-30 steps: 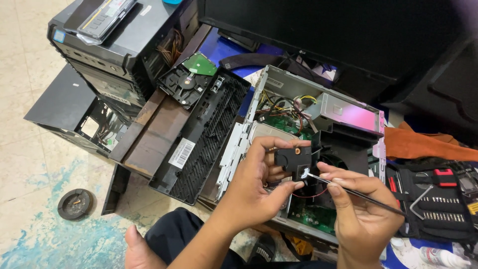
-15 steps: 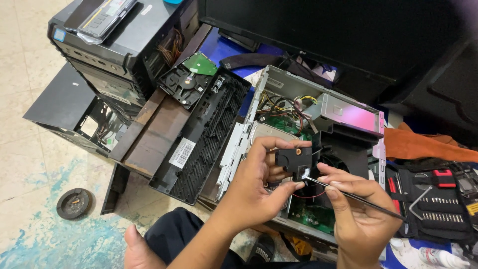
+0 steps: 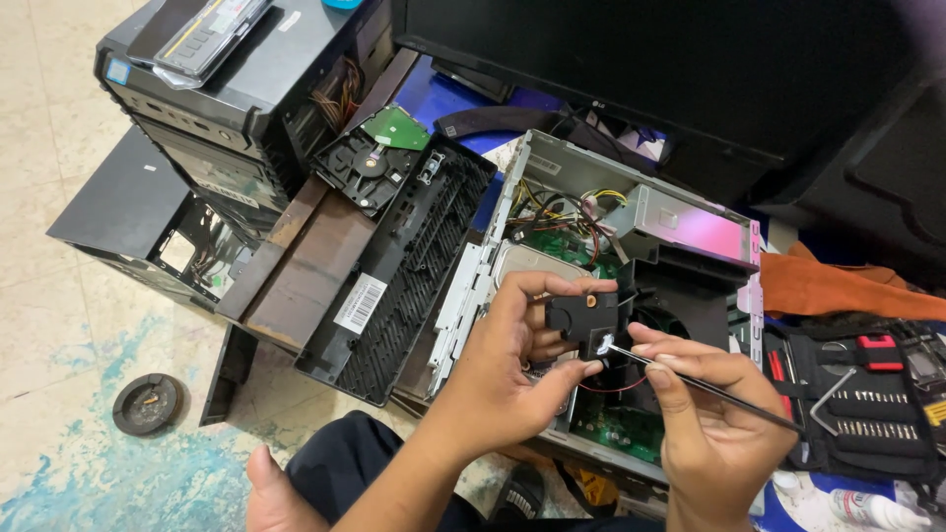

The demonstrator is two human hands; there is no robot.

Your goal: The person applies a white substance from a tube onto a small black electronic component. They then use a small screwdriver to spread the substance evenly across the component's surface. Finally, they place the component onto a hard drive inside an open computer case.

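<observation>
Seen from above, a left hand (image 3: pixel 512 360) closes fingers and thumb around a small black part (image 3: pixel 583 317) over an opened computer case (image 3: pixel 601 296). The right hand (image 3: pixel 705 424) pinches a thin screwdriver (image 3: pixel 709 387), its tip touching the part, beside a tool kit (image 3: pixel 867 404).

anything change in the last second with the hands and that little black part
Almost nothing. The left hand keeps the small black part pinched over the open computer case, and the right hand still holds the thin tool with its tip at the part's lower edge; the tip has shifted only slightly. The case, the black vented panel and the tool kit lie as before.
</observation>
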